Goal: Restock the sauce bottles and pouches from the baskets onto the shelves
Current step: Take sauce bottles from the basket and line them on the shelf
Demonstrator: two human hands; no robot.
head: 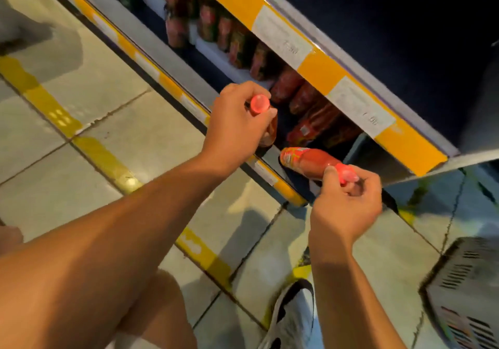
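Now | tiled floor (108, 138), yellow-edged shelves (321, 70) | left grip (237, 130), right grip (348, 200) each pinching sauce bottle (310, 162)

I see a pale tiled floor (113, 143) crossed by a worn yellow stripe (102, 157) running diagonally. A white and black shoe (293, 319) stands on the tiles near the bottom. White price labels (280, 38) sit along a yellow edge strip (321, 72).
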